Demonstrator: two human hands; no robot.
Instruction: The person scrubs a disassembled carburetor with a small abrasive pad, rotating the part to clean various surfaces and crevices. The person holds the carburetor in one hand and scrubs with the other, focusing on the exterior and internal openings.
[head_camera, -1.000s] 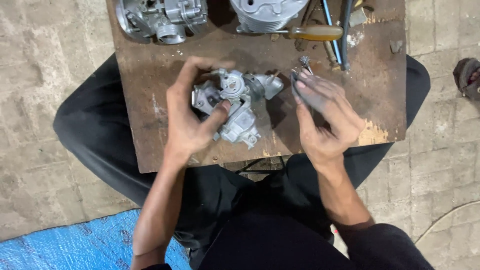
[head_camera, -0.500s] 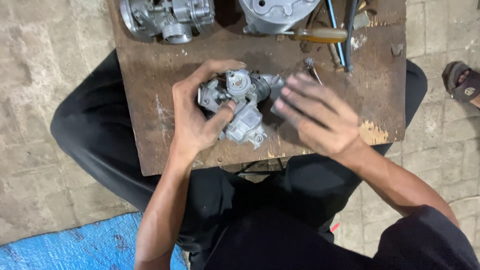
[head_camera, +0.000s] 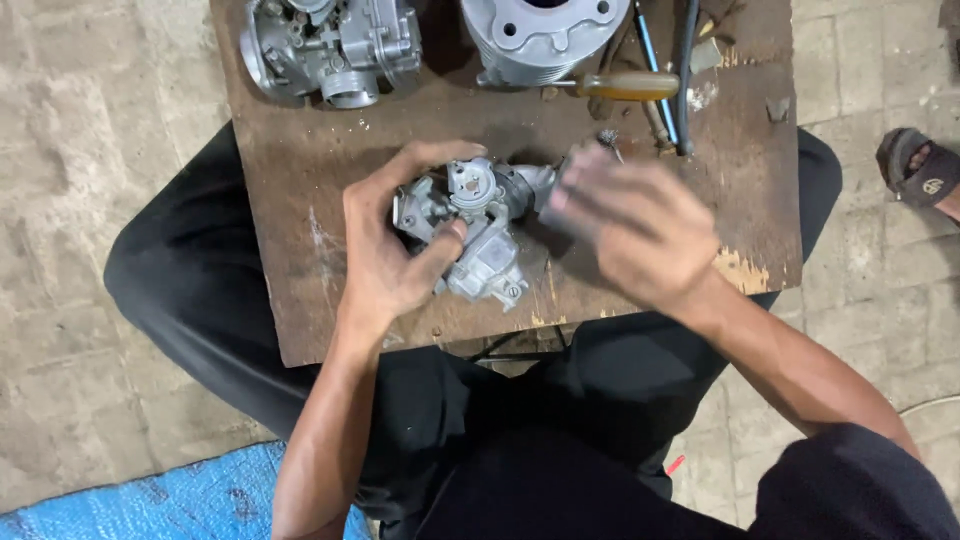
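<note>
Worn stone paving underfoot, pale and stained, with a blue tarp (head_camera: 150, 500) at the near left corner. Set across black-trousered knees, a brown wooden board (head_camera: 300, 250), scratched and chipped along its near edge.

Near the board's middle, a small silver carburetor (head_camera: 480, 235) of cast metal, resting on the wood. Clasped from the left by the left hand (head_camera: 385, 250): fingers curled over its far side, thumb pressed against its near face, a firm hold. Just to its right, the right hand (head_camera: 630, 225), blurred in motion, fingers spread fairly wide and loosely bent, fingertips at or just beside the carburetor's right end; cannot tell whether touching, or whether anything sits under the palm.

At the far left of the board, a second, larger carburetor body (head_camera: 330, 45), grey metal, well apart from the hands. At the far middle, a round grey engine cylinder (head_camera: 540, 35) with bolt holes in its rim. Just beside it on the right, a screwdriver with a wooden handle (head_camera: 625, 85) lying sideways, then thin dark and blue tools (head_camera: 665, 80) lying near to far. Between these tools and the right hand, a small metal screw-like part (head_camera: 607, 138).

Far right, off the board, a foot in a dark sandal (head_camera: 920, 170) on the paving, another person's.
</note>
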